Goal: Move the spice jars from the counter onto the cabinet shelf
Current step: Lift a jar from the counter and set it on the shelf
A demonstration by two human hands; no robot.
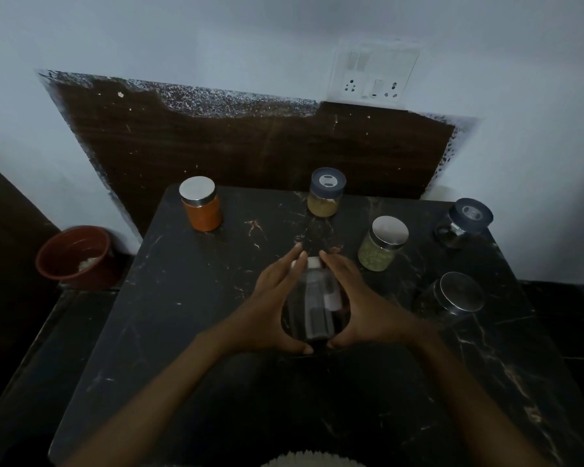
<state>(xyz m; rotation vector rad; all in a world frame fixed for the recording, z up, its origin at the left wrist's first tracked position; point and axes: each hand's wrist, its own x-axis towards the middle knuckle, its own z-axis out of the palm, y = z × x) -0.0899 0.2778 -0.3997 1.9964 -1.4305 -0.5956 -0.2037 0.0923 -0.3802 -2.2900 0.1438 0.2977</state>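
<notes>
— What are the hands doing?
— The left hand and the right hand curl round a clear jar, one on each side, over the black counter. It has dark stuff at the bottom.
— What is near them?
— Right of the right hand is a silver-lid jar with dark stuff inside. A bit further is a green jar. Past the fingertips is a yellow jar. Far left is an orange jar. Far right is a dark blue-lid jar.
</notes>
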